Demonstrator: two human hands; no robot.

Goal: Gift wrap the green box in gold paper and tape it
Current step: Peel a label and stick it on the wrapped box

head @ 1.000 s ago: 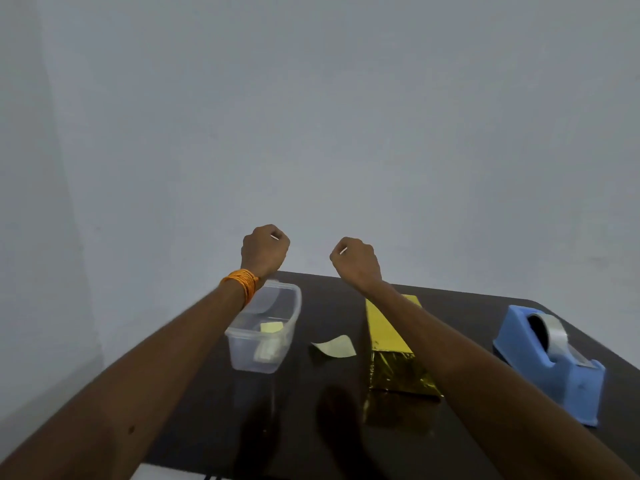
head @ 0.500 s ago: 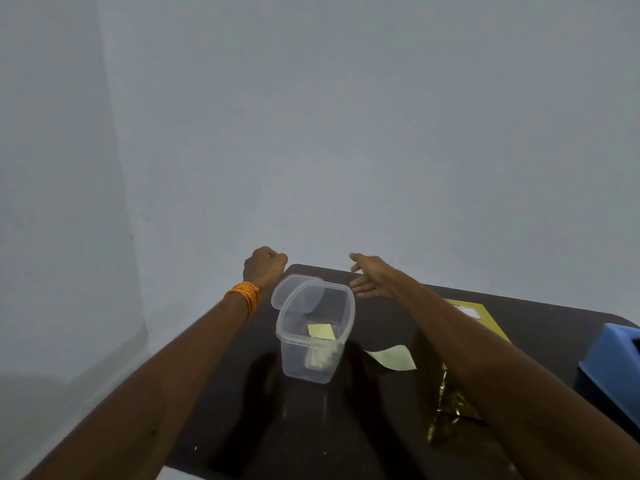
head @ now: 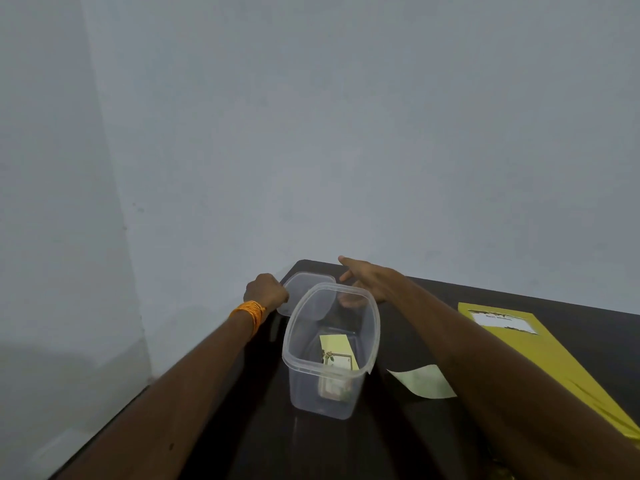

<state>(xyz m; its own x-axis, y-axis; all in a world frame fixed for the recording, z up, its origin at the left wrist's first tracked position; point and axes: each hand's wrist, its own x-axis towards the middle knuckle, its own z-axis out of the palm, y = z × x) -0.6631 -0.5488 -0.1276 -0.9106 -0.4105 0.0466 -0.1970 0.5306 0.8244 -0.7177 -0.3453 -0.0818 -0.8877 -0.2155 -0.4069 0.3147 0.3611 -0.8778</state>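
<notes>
At the far corner of the dark bench (head: 588,323), our left hand (head: 265,294) curls its fingers against the clear plastic lid (head: 308,285); we cannot tell if they grip. Our right hand (head: 367,282) hovers over it, fingers (head: 346,261) straight and apart, likely to close the clear plastic tub (head: 311,393). The gold-wrapped box (head: 540,362) lies well apart, right.

Dark, glossy table (head: 595,327), set into a corner against pale walls. Lying directly on it were:
- One clear plastic container (head: 329,386), open, upright, near the left edge.
- One clear lid (head: 304,289), flat, just behind the container at the far corner.
- One pale paper slip (head: 426,382), curled, just right of the container.
- One gold-wrapped box (head: 540,358), flat, at the right, apart from the slip.
</notes>
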